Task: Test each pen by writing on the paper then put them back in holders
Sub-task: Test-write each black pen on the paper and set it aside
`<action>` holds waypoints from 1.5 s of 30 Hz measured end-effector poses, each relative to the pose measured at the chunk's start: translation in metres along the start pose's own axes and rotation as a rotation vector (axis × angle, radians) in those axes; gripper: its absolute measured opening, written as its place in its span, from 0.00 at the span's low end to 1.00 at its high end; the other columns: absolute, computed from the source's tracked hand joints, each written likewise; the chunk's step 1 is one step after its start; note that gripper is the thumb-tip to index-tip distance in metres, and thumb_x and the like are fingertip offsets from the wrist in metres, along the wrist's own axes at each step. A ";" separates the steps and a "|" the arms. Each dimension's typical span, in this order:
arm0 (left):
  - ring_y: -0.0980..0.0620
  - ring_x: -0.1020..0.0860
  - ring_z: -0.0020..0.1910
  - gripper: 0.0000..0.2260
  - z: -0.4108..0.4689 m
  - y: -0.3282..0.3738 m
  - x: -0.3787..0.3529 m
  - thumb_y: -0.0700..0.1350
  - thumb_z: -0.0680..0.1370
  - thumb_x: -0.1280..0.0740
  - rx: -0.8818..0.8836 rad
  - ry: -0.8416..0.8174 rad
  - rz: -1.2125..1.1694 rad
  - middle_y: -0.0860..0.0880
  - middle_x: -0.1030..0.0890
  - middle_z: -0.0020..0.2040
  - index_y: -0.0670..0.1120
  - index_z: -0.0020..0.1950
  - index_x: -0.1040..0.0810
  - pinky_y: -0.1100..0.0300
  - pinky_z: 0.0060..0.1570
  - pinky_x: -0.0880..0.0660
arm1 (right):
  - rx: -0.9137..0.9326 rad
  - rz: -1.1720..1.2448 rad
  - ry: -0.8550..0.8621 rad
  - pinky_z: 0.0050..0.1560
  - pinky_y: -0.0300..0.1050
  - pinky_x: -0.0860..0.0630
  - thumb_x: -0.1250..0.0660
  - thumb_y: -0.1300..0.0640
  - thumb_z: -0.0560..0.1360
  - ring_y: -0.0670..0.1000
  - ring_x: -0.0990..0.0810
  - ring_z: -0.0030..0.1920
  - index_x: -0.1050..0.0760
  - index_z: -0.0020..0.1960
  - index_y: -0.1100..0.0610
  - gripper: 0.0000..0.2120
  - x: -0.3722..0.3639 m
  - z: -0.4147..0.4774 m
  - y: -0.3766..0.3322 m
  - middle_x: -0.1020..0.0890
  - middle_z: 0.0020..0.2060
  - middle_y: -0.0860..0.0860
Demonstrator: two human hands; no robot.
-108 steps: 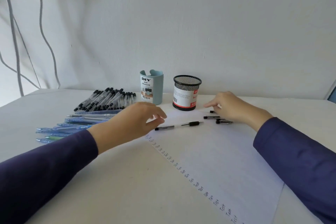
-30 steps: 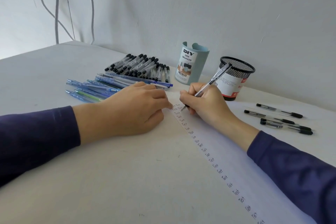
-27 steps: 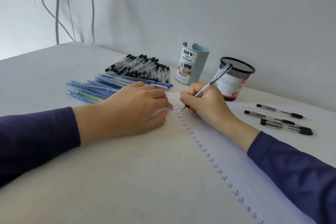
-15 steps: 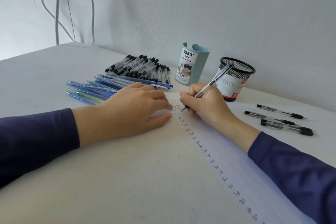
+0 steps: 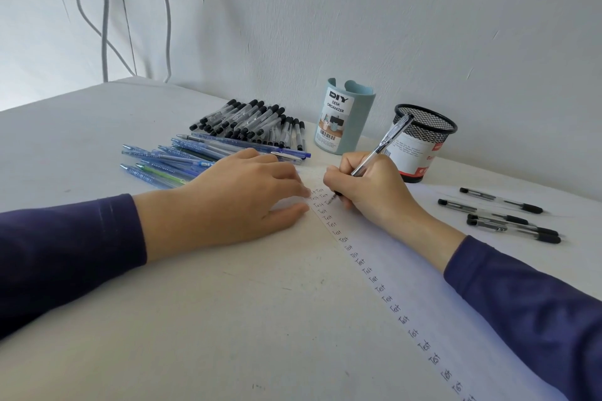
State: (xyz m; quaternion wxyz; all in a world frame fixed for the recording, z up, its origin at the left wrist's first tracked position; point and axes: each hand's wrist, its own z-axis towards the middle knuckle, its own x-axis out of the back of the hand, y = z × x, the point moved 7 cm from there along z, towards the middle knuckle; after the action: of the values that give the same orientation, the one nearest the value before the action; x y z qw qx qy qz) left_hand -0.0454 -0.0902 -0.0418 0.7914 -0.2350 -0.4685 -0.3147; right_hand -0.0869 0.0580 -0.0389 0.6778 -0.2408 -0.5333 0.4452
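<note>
Pen on paper now. The right hand (image 5: 374, 192) has its grip clamped on a clear pen (image 5: 384, 143), tip down at the top of the paper (image 5: 407, 254), adding another "Test" beside the long column. The left hand (image 5: 241, 202) lies with its grip apart, fingertips pressing the sheet's near corner to the worktop (image 5: 195, 319).

Watch that corner: ease the pressure and the sheet could skid mid-stroke and spoil the mark. The writing hand's heel sits on the paper, so dragging it across wet ink would smear.

The pen's top end leans towards the black mesh holder (image 5: 423, 130), with the blue holder (image 5: 345, 117) just left of it. A careless lift could knock either over.

4 loose pens (image 5: 501, 215) lie to the right and the black-capped pile (image 5: 250, 122) and blue pens (image 5: 182, 159) to the left. Any mixing there and tested gets confused with untested.
</note>
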 end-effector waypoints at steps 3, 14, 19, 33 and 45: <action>0.53 0.21 0.55 0.24 0.000 -0.001 -0.001 0.61 0.80 0.52 0.003 -0.017 -0.003 0.57 0.19 0.57 0.55 0.63 0.21 0.51 0.55 0.25 | 0.001 -0.002 0.010 0.26 0.30 0.34 0.30 0.62 0.73 0.45 0.32 0.21 0.33 0.26 0.58 0.19 0.001 0.000 0.000 0.27 0.20 0.52; 0.52 0.21 0.54 0.24 -0.001 -0.001 -0.001 0.61 0.80 0.52 0.003 -0.014 0.003 0.57 0.19 0.57 0.55 0.62 0.20 0.52 0.55 0.25 | 0.000 -0.007 0.024 0.26 0.32 0.34 0.30 0.62 0.72 0.46 0.31 0.22 0.33 0.25 0.56 0.19 0.002 0.000 0.001 0.27 0.20 0.52; 0.52 0.21 0.54 0.24 0.000 -0.001 -0.001 0.60 0.80 0.51 0.000 -0.001 0.007 0.56 0.19 0.56 0.55 0.62 0.20 0.52 0.55 0.24 | 0.009 -0.010 0.024 0.26 0.33 0.33 0.30 0.62 0.72 0.46 0.31 0.22 0.33 0.25 0.56 0.19 0.003 0.000 0.002 0.27 0.20 0.51; 0.53 0.21 0.55 0.25 -0.001 -0.001 -0.003 0.61 0.80 0.53 0.000 -0.020 0.009 0.57 0.20 0.58 0.56 0.64 0.21 0.52 0.56 0.25 | 0.031 -0.029 0.043 0.27 0.32 0.33 0.30 0.63 0.72 0.44 0.31 0.22 0.34 0.26 0.57 0.19 0.004 0.003 0.005 0.28 0.21 0.50; 0.52 0.21 0.54 0.24 -0.002 -0.002 -0.003 0.60 0.80 0.51 0.026 -0.021 0.007 0.56 0.19 0.57 0.55 0.61 0.20 0.52 0.56 0.25 | 0.058 0.024 0.042 0.26 0.36 0.33 0.34 0.47 0.78 0.46 0.30 0.21 0.30 0.46 0.56 0.13 0.032 0.009 -0.018 0.25 0.22 0.53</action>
State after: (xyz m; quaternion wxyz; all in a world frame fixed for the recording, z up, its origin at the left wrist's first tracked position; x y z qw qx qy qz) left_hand -0.0464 -0.0919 -0.0457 0.7905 -0.2295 -0.4801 -0.3033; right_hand -0.0882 0.0751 -0.0052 0.6901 -0.2366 -0.5031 0.4633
